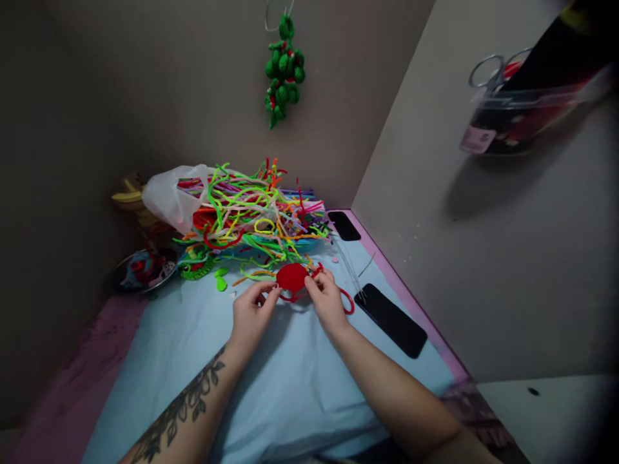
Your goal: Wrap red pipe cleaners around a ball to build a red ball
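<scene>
Between my two hands is a round, flat red piece of pipe cleaner (pixel 292 277), lifted a little over the blue cloth. My left hand (pixel 254 309) pinches its lower left edge between thumb and fingers. With thumb and fingers closed, my right hand (pixel 326 299) grips its right side. A curved red pipe cleaner end (pixel 347 301) sticks out past the right hand. Part of the red piece is hidden behind the fingers.
Behind my hands lies a heap of coloured pipe cleaners (pixel 251 209) with a white plastic bag (pixel 174 193). A metal bowl (pixel 167 280) stands left. Two black phones (pixel 391 320) lie right. A green pipe cleaner figure (pixel 285 71) and a clear holder with scissors (pixel 488 74) hang above.
</scene>
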Available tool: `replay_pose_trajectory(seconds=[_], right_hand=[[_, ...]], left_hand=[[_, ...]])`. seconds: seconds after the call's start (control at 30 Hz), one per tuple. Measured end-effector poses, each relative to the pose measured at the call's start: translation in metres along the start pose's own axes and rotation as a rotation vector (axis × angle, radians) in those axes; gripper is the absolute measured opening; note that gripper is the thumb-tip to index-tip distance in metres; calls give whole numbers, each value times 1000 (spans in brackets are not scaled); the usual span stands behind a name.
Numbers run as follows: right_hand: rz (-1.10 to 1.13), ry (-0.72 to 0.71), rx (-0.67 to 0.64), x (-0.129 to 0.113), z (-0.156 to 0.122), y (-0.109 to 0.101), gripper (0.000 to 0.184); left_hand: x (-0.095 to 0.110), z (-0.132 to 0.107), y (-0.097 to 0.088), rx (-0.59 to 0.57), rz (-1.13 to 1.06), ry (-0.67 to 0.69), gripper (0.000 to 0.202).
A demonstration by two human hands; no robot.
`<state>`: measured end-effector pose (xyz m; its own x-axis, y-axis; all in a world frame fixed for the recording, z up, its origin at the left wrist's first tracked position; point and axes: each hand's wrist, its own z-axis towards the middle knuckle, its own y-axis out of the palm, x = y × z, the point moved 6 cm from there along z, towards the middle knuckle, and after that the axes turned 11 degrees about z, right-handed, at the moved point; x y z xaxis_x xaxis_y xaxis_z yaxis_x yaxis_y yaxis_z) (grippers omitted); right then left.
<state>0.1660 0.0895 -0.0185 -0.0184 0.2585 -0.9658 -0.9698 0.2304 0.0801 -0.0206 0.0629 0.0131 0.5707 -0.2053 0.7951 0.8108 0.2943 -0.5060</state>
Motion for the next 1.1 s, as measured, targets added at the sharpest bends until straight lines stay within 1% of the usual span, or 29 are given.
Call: replay_pose_trajectory(seconds=[0.07, 0.13, 0.23, 0.37, 0.47, 0.6, 0.67, 0.73, 0.8, 0.83, 0.9, 0.97, 1.1], right_hand=[[-15, -1, -11, -1, -2, 2, 28], [-32, 3, -43, -3, -5, 6, 28], [-25, 14, -111, -8, -10, 13, 27], [16, 11, -187, -14, -14, 19, 28], [40, 3, -228, -15, -14, 21, 28], [46, 8, -265, -14, -13, 23, 24], [9, -10, -248, -16, -14, 21, 21], [-88, -93, -189, -22, -17, 17, 14], [-226, -252, -158, -32, -23, 17, 8], [-291, -338, -170, -38, -27, 20, 7], [-382, -473, -226, -45, -34, 26, 10], [-419, -539, -266, -48, -38, 30, 16], [-441, -564, -316, -48, -34, 31, 22]], left_hand=[[4, -5, 6, -63, 19, 74, 22], [7, -9, 12, -128, 30, 122, 26], [8, -11, 16, -162, 37, 130, 30], [3, -6, 12, -130, 0, 52, 29], [-2, -3, 10, -127, -77, -52, 30], [-7, -1, 10, -141, -191, -195, 31], [-9, 0, 10, -155, -242, -249, 33], [-11, 1, 10, -162, -290, -296, 36], [-13, 2, 11, -165, -348, -330, 39], [-14, 3, 12, -168, -382, -344, 40], [-15, 3, 13, -173, -441, -366, 40], [-17, 3, 14, -181, -474, -379, 40], [-19, 3, 16, -201, -459, -392, 42]])
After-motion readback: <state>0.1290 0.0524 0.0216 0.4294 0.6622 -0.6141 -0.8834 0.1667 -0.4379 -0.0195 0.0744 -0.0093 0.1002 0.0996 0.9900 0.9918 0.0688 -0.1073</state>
